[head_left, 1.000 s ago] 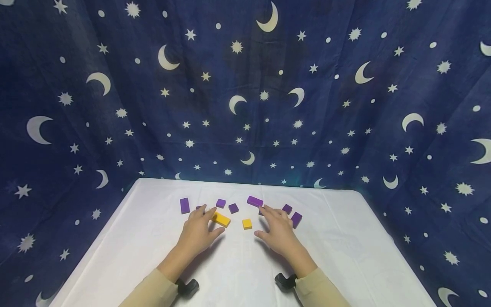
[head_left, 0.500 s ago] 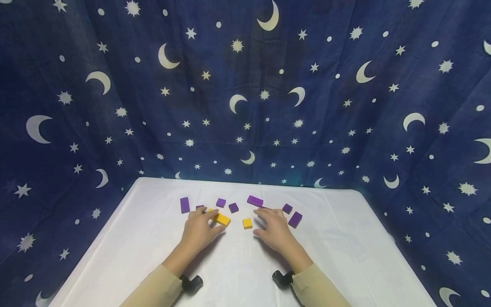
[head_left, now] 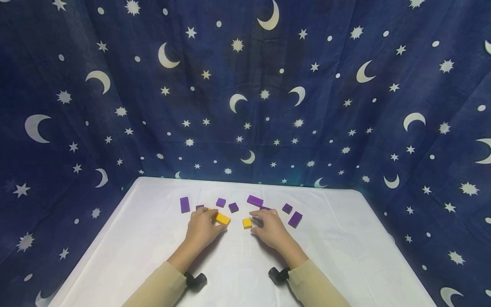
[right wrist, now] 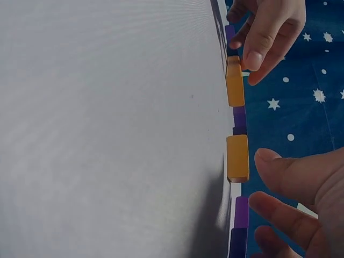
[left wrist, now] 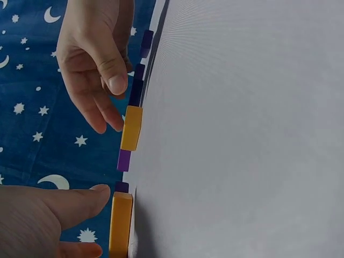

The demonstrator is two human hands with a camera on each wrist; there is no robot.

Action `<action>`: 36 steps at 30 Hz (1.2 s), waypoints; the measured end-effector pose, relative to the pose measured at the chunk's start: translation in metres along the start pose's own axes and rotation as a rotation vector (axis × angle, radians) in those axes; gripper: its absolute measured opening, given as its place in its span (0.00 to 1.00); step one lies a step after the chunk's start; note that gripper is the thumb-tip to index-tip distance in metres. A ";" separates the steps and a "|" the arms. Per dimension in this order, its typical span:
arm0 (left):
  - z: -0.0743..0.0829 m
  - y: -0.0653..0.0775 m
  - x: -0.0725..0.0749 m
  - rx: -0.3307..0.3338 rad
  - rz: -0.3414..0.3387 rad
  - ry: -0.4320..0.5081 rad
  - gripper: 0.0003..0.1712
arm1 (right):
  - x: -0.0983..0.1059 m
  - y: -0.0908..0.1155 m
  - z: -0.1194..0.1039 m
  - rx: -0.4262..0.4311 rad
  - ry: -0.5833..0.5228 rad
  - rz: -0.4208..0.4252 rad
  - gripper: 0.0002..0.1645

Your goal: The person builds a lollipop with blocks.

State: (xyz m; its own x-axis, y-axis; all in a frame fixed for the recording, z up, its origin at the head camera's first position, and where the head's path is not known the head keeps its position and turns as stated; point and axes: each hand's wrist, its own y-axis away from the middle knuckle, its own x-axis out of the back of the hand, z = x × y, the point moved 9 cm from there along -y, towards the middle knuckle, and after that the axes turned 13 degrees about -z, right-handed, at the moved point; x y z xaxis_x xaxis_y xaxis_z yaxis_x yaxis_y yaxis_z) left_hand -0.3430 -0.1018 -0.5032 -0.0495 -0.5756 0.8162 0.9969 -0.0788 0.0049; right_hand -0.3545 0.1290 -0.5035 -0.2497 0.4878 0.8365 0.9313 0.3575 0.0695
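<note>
In the head view my left hand (head_left: 202, 227) hovers at the left end of a long yellow block (head_left: 221, 219), thumb and index finger spread on either side of it. The left wrist view shows that thumb (left wrist: 88, 203) beside the same block (left wrist: 121, 226), apart from it. A small square yellow block (head_left: 247, 223) lies a little to the right. My right hand (head_left: 270, 229) is close beside it, thumb and fingers parted around its right side. From the right wrist, a gap shows between the right thumb (right wrist: 274, 166) and the square block (right wrist: 237, 157).
Purple blocks lie behind the hands: an upright-lying one (head_left: 185, 205) at left, small ones (head_left: 220, 202) (head_left: 233, 207) in the middle, a long one (head_left: 255, 201), and two (head_left: 287, 208) (head_left: 295, 219) at right. Others are partly hidden by the hands. A starry curtain (head_left: 245, 85) hangs behind the white table (head_left: 238, 273).
My right hand has moved left and drawn in toward the square yellow block, uncovering purple blocks. My left hand has shifted slightly right, its fingers closing in over the long yellow block. The blocks stay put.
</note>
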 end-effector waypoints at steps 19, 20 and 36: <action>-0.007 -0.013 -0.007 0.097 0.025 0.048 0.52 | -0.009 -0.016 -0.001 -0.039 -0.015 -0.042 0.29; -0.008 -0.013 -0.007 0.098 0.025 0.054 0.52 | -0.009 -0.017 0.000 -0.039 -0.018 -0.042 0.29; -0.012 -0.020 -0.009 0.085 -0.091 0.140 0.55 | -0.012 -0.024 0.003 -0.016 -0.043 -0.042 0.25</action>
State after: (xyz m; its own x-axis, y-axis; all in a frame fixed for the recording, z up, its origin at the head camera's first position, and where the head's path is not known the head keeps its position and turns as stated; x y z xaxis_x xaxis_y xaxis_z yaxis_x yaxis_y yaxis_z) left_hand -0.3628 -0.1050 -0.5178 -0.1418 -0.6777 0.7215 0.9892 -0.0700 0.1287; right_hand -0.3752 0.1174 -0.5167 -0.2997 0.5068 0.8083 0.9238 0.3656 0.1133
